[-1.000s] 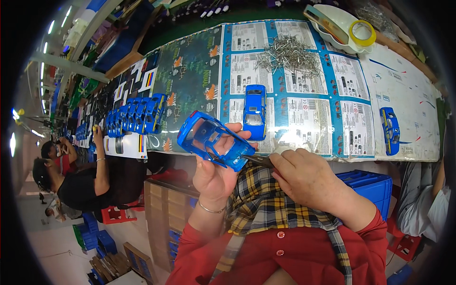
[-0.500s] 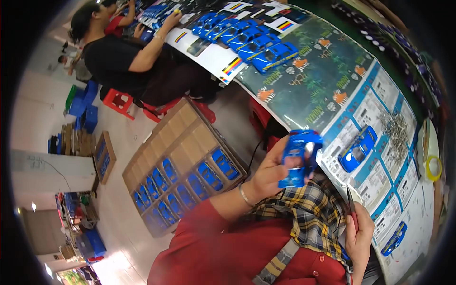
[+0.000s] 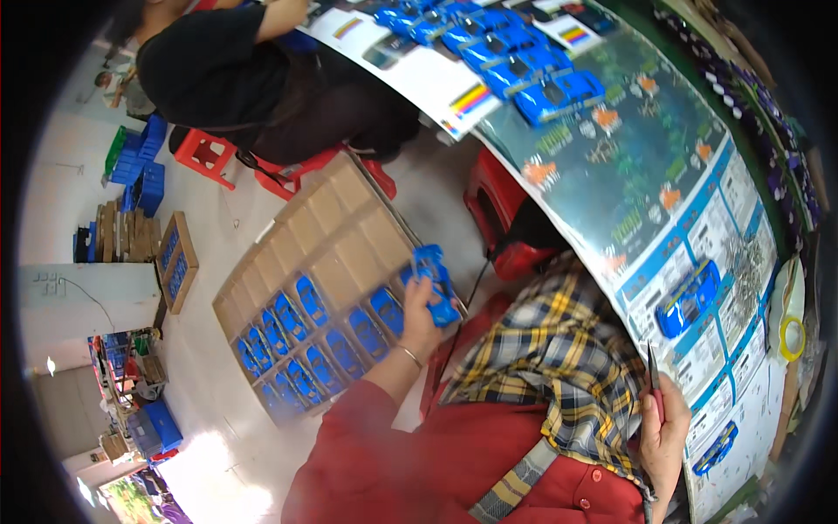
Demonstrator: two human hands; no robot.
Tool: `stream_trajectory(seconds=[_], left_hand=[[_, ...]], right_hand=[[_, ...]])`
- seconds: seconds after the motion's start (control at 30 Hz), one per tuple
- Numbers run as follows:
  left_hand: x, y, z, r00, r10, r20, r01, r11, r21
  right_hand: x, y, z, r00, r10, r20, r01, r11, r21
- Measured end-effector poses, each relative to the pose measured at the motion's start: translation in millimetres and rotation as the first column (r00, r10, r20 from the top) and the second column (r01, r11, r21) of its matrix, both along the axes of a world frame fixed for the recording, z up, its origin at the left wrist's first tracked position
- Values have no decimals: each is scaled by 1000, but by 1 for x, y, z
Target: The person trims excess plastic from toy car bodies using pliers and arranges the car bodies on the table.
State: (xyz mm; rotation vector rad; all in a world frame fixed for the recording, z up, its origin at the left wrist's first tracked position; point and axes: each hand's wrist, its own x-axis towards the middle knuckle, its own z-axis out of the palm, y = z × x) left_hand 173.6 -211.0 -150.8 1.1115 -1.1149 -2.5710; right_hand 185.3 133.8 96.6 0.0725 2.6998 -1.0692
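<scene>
My left hand (image 3: 421,314) is closed around a blue toy car body (image 3: 434,284). It hangs over the right edge of a shallow cardboard box (image 3: 336,253), whose compartments hold several similar blue car bodies (image 3: 310,299). At the table's near edge, my right hand (image 3: 665,430) grips slim tweezers (image 3: 655,384), dark at the tip and reddish at the handle, pointing away from me. Beyond that hand, another blue car body (image 3: 689,299) lies on the printed sheets beside a pile of small metal parts (image 3: 751,272). A smaller blue piece (image 3: 717,449) rests nearer me on the table.
Rows of blue car bodies (image 3: 559,94) stand at the table's far end, by a patterned dark mat (image 3: 602,175). A yellow tape roll (image 3: 792,339) sits at right. A seated co-worker in black (image 3: 214,74) and red stools (image 3: 489,201) are on the left side.
My left hand has carried the blue car body left, from the table edge to above the box. My right hand stays near the table edge with the tweezers. The view has shifted slightly.
</scene>
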Motion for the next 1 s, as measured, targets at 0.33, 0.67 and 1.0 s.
stream_trajectory(seconds=[0.33,0.67,1.0], left_hand=[[-54,62,147,687,-430,-585,600,790,125],[18,33,19,986,-69,154,51,991,121],[-22,90,171,692,-519,-501,482,850,-214]], right_hand=[[2,-7,-8,993,47,-111,-55,996,-72],[20,40,-9,980,129,-154,-145,985,-93],[28,57,-18,897,157,-413,-249,952,-179]])
